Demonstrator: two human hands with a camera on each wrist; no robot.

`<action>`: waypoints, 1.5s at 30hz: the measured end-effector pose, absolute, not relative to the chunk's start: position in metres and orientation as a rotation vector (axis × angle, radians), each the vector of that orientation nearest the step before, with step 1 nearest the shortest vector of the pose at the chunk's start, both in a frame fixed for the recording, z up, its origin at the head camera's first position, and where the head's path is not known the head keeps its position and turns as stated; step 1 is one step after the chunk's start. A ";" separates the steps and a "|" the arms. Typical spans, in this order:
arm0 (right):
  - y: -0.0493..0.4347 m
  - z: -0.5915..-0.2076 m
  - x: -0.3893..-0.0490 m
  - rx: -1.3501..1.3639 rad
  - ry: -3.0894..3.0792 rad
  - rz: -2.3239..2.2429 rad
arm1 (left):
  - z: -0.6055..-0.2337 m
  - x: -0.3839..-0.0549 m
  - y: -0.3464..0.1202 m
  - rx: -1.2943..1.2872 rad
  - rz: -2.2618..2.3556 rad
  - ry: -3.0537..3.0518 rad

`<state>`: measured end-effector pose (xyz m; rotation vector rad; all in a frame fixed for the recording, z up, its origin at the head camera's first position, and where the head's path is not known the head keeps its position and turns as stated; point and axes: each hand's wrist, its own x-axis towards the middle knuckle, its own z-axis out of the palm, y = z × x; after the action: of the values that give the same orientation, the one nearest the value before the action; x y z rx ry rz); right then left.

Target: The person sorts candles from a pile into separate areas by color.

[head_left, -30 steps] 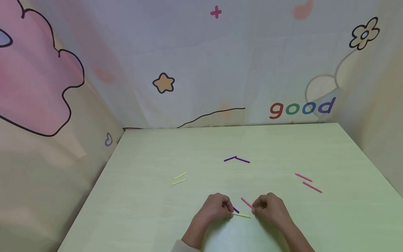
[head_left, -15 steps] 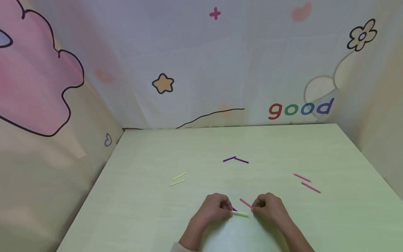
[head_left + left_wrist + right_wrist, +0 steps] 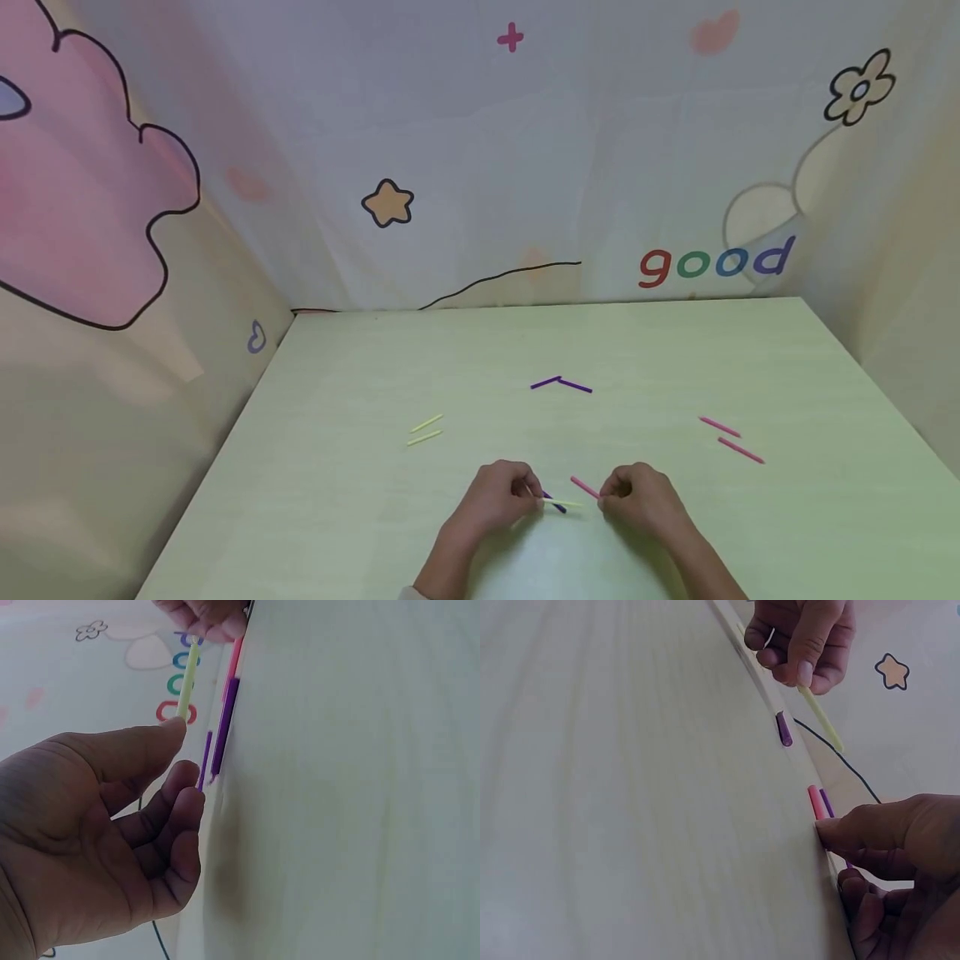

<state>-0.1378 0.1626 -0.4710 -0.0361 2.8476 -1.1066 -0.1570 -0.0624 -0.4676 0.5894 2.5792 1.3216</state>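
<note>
In the head view my left hand [image 3: 497,497] pinches one end of a thin pale yellow stick [image 3: 562,502] between thumb and fingers. The left wrist view shows that yellow stick [image 3: 187,679] raised above the table. Beneath it, a purple stick [image 3: 558,507] lies on the table, partly hidden by the left hand. To the right, my right hand [image 3: 640,497] pinches the near end of a pink stick [image 3: 583,487], whose other end points up and left. In the right wrist view the pink stick [image 3: 815,801] lies close along the tabletop at the fingertips.
Two purple sticks [image 3: 575,386] meet at an angle farther back on the pale table [image 3: 360,358]. Two yellow sticks [image 3: 425,437] lie to the left and two pink sticks [image 3: 741,451] to the right. A printed curtain [image 3: 480,150] rises behind the table.
My left hand has shifted slightly left and lifted the yellow stick, uncovering more of the purple stick under it. The right hand stays nearly still, holding the pink stick.
</note>
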 end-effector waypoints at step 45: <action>0.166 -0.467 -0.147 -0.074 2.713 -1.148 | -0.464 -0.176 -0.176 0.074 1.431 2.801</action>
<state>-0.1467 0.1661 -0.4673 -0.0739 2.7135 -1.1478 -0.1756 -0.1759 -0.4638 0.0745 2.8008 1.4313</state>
